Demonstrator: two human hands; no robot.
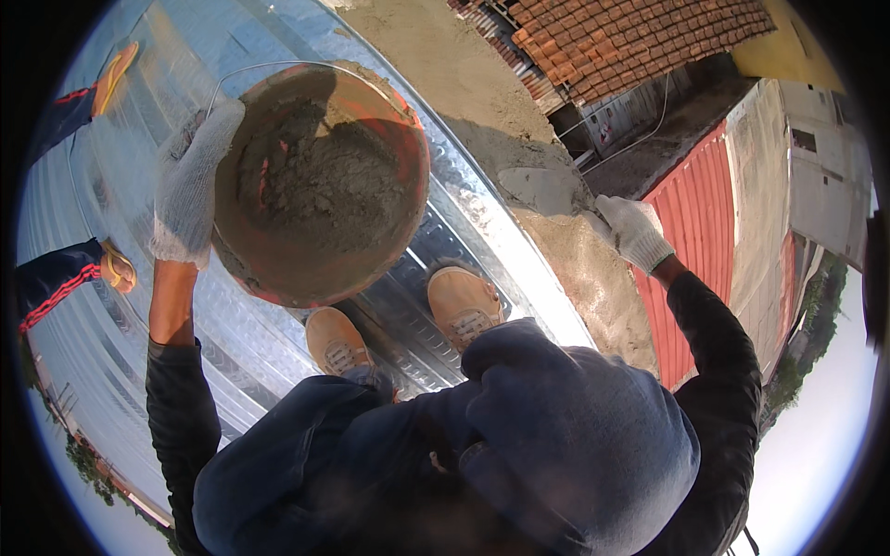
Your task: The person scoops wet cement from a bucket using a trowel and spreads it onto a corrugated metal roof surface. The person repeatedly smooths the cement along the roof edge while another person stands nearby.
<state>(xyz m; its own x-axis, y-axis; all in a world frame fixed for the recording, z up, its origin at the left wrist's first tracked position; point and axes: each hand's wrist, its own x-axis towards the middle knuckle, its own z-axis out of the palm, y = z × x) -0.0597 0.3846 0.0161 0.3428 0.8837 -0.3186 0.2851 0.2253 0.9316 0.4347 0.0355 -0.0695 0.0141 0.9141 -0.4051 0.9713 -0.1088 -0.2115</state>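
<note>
My left hand (193,185), in a white knit glove, is closed on the left rim of a round, orange-red bucket (408,176), where its thin wire handle meets the side. Grey wet mortar (338,181) lies inside, and smears coat the bucket's walls. Out to the right, my gloved right hand (632,232) is closed around the handle of a trowel (540,190), most of which the fingers hide. The trowel's blade rests flat against the mortar-covered top of a wall (584,278).
Ribbed shiny metal sheeting (250,357) lies under my shoes (459,301). At the left, another person's legs (60,283) and sandalled feet show. Beyond the wall's edge lie a red corrugated roof (691,236) and a tiled roof (630,46), lower down.
</note>
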